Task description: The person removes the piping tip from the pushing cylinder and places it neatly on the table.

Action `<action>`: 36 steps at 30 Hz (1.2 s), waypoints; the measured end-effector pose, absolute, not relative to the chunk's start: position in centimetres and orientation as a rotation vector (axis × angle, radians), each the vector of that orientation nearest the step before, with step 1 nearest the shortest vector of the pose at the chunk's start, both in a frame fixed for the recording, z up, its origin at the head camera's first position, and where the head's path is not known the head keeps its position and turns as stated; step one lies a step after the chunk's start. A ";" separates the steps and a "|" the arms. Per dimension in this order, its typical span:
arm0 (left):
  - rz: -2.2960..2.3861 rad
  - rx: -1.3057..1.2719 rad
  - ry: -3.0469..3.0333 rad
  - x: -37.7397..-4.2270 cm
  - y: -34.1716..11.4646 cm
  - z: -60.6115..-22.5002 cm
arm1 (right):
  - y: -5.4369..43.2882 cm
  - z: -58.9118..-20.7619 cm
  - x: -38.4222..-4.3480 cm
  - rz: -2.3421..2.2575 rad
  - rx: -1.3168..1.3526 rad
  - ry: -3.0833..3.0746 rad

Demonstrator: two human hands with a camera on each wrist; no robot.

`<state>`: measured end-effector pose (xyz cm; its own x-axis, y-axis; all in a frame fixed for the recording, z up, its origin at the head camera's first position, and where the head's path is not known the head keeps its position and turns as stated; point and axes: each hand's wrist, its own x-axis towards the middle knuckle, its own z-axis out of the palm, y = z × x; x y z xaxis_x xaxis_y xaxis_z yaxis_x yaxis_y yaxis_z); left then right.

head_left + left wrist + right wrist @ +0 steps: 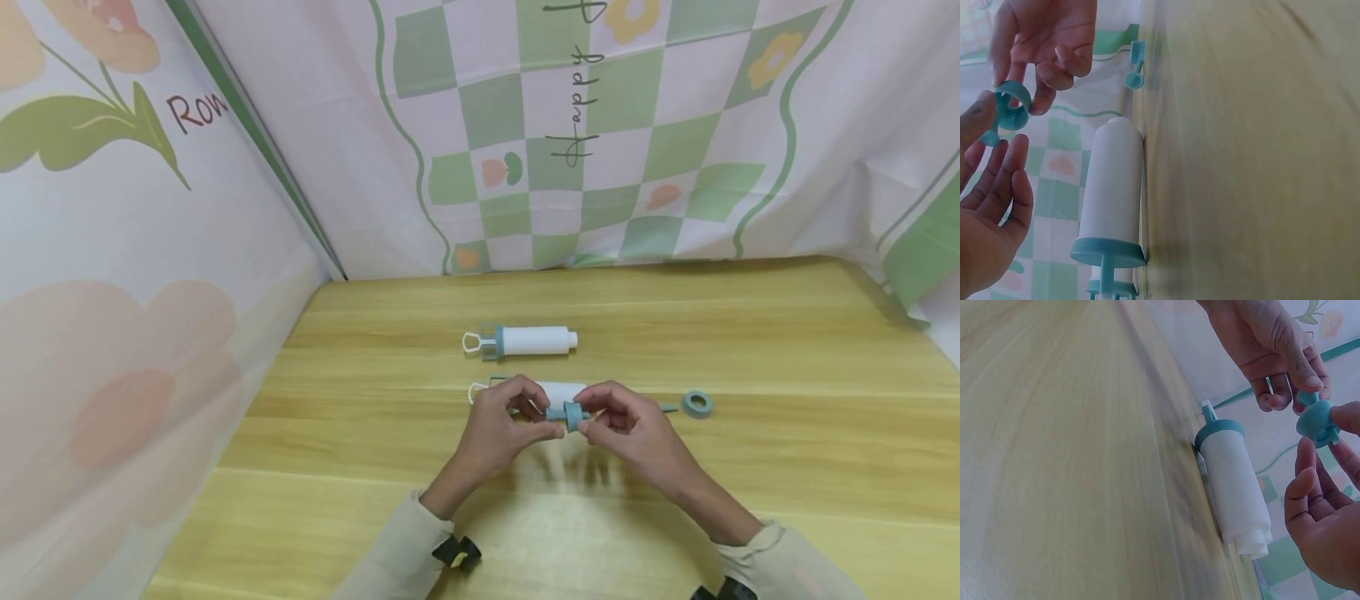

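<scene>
My left hand (pixel 495 427) and right hand (pixel 637 427) meet above the table's middle. Between them is a teal ring cap (pixel 573 416) with a narrow stem through it. In the right wrist view, my left fingertips pinch the small end piece (pixel 1307 397) of that stem. My right thumb and fingertips hold the cap (pixel 1315 422) by its side. Just behind the hands lies a white syringe-like tube (pixel 564 393) with teal fittings, partly hidden by them. A second such tube (pixel 536 340), with a white loop handle at its left end, lies farther back.
Right of the hands, a loose teal ring (pixel 697 404) lies on the wooden table (pixel 360 433) beside a thin teal piece (pixel 669 408), partly hidden by the right hand. A patterned curtain (pixel 495 108) hangs along the back, and a printed cloth (pixel 247 217) borders the left side.
</scene>
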<state>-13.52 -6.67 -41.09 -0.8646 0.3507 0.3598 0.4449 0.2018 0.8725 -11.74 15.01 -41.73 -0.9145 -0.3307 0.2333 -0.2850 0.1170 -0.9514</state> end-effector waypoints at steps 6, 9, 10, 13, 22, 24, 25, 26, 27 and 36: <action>-1.780 -0.763 -2.377 -13.7 -6.8 -41.4 | 15.1 -41.8 -11.8 -1.957 -0.628 2.336; -1.776 -0.773 -2.374 -13.7 -6.9 -41.4 | 15.1 -41.8 -11.8 -1.959 -0.631 2.340; -1.773 -0.777 -2.374 -13.7 -6.9 -41.4 | 15.1 -41.8 -11.7 -1.960 -0.631 2.342; -1.769 -0.785 -2.374 -13.7 -7.0 -41.3 | 15.2 -41.7 -11.7 -1.958 -0.625 2.352; -1.763 -0.788 -2.395 -13.8 -7.1 -41.3 | 15.4 -41.5 -11.7 -1.950 -0.614 2.370; -1.762 -0.786 -2.401 -13.9 -7.0 -41.2 | 15.5 -41.5 -11.8 -1.951 -0.613 2.372; -1.763 -0.783 -2.403 -13.9 -7.0 -41.2 | 15.5 -41.5 -11.7 -1.951 -0.613 2.374; -1.764 -0.780 -2.404 -13.9 -7.0 -41.2 | 15.6 -41.5 -11.7 -1.952 -0.614 2.375; -1.766 -0.778 -2.404 -13.9 -6.9 -41.2 | 15.6 -41.5 -11.7 -1.954 -0.615 2.373; -1.751 -0.790 -2.398 -14.0 -7.2 -41.2 | 15.9 -41.6 -11.6 -1.946 -0.589 2.375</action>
